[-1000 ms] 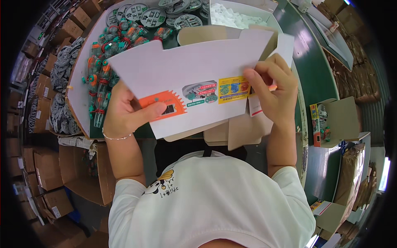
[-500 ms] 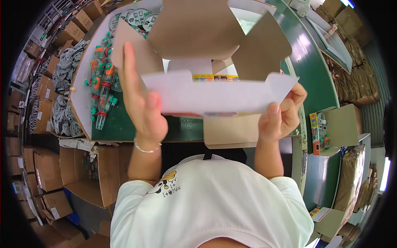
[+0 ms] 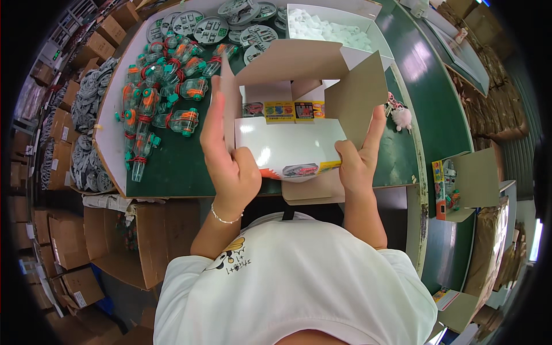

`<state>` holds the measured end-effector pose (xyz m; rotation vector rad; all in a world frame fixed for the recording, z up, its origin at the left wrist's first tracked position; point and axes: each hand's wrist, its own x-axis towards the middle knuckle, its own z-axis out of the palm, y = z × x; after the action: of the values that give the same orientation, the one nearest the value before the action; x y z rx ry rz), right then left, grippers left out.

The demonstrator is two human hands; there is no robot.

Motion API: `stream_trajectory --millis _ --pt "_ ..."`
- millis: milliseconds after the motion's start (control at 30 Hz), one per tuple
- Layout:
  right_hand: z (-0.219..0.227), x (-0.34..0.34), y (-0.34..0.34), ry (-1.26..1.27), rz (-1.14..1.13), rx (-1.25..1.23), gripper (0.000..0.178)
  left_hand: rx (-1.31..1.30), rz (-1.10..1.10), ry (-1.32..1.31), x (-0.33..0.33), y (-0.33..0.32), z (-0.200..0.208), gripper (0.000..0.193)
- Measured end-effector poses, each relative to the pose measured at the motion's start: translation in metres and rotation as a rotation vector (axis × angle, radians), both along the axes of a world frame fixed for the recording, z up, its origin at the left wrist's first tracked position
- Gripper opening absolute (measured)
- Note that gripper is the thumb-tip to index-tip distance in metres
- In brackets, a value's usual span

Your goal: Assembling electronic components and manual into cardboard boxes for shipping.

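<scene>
an open box [image 3: 296, 138] between my hands, by the near edge of the green table [image 3: 178, 155]
my left hand [image 3: 228, 158] and right hand [image 3: 359, 158], each partly open with fingers along a side and thumb toward the front, hold the box. left of the box, clear bottles [image 3: 184, 122] crowd the table; beyond it, grey discs [image 3: 211, 30] and a white tray [image 3: 379, 40]; right, a pink pompom [image 3: 402, 119]. bare green lies between bottles and box.

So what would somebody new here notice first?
The open carton dominates the centre, its brown flaps spread, between the left hand and the right hand. Left of it, clear plastic bottles with orange and green parts crowd the green table. A fluffy pink charm stands out right of the carton.
</scene>
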<state>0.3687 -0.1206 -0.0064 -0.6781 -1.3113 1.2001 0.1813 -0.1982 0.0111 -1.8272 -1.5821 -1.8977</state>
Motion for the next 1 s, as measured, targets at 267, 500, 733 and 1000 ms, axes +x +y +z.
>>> stream_trajectory --millis 267,500,733,1000 --pt "-0.012 0.001 0.012 0.019 0.051 0.19 0.08 -0.347 -0.144 0.544 -0.002 -0.01 0.021 0.066" --pt "-0.004 0.021 0.039 -0.327 0.198 0.426 0.054 -0.391 -0.378 0.183 -0.017 -0.009 0.023 0.068" --pt "0.043 0.025 0.067 -0.452 0.243 0.125 0.051 -0.314 -0.19 0.454 -0.045 0.014 0.049 0.072" --pt "0.061 0.014 0.09 -0.736 0.511 0.45 0.046 -0.5 -0.463 0.565 -0.076 0.029 0.053 0.057"
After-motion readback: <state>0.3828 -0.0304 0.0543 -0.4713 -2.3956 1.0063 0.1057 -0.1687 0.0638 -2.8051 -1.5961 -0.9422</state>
